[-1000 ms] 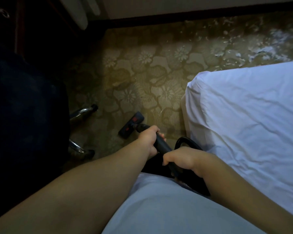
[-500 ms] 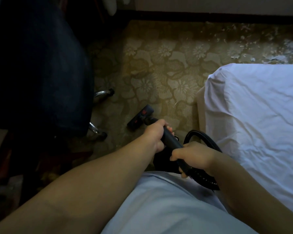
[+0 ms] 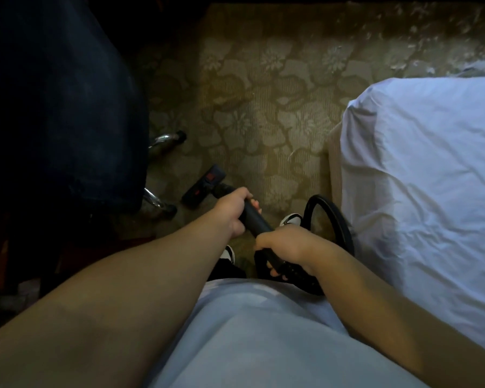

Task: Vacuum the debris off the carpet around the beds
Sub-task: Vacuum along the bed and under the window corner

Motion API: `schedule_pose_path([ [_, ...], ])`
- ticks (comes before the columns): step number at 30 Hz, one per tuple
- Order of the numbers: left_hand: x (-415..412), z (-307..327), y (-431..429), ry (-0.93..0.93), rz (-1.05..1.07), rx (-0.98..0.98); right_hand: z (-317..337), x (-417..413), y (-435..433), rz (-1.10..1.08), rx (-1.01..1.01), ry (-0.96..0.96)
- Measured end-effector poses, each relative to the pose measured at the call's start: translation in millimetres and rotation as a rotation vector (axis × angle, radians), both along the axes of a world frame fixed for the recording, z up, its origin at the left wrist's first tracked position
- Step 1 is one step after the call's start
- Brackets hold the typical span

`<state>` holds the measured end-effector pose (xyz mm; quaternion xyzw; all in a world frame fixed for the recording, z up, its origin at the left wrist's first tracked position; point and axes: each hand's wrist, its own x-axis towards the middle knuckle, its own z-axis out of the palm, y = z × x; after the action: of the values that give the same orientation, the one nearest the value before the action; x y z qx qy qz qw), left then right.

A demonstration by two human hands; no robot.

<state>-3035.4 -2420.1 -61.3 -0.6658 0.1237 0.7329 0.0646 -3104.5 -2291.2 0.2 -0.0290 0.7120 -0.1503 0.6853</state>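
Note:
Both my hands hold a black vacuum wand [image 3: 254, 219]. My left hand [image 3: 231, 210] grips it higher up the tube, and my right hand [image 3: 287, 245] grips the handle end near my body. The wand slants down and left to a black floor nozzle [image 3: 203, 184] with red marks, resting on the floral carpet [image 3: 263, 107]. A black hose [image 3: 335, 217] loops out behind my right hand. White debris [image 3: 420, 60] lies scattered on the carpet at the far right, beyond the bed [image 3: 431, 169].
A dark chair [image 3: 59, 102] with chrome legs [image 3: 163, 140] and black feet stands on the left, close to the nozzle. The white-sheeted bed fills the right side. My shoes [image 3: 290, 219] show below the wand. A dark wall base runs along the top.
The view has shifted, so the chair and bed sit lower and nearer. The nozzle stays close to the chair legs. Both hands keep their grip on the wand.

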Motion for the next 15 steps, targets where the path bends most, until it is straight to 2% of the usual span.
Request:
schedule_pose_path([
  [8,-144.0,15.0,63.7,0.066,-0.207,0.087,24.1,-123.8,70.2,-0.211,0.066,0.054],
  [12,-184.7,14.7,84.5,0.053,-0.279,0.073,30.1,-152.2,92.6,-0.298,0.061,0.010],
  [15,-216.9,24.8,90.1,0.111,-0.328,0.073,40.3,-174.1,101.5,-0.389,0.028,0.006],
])
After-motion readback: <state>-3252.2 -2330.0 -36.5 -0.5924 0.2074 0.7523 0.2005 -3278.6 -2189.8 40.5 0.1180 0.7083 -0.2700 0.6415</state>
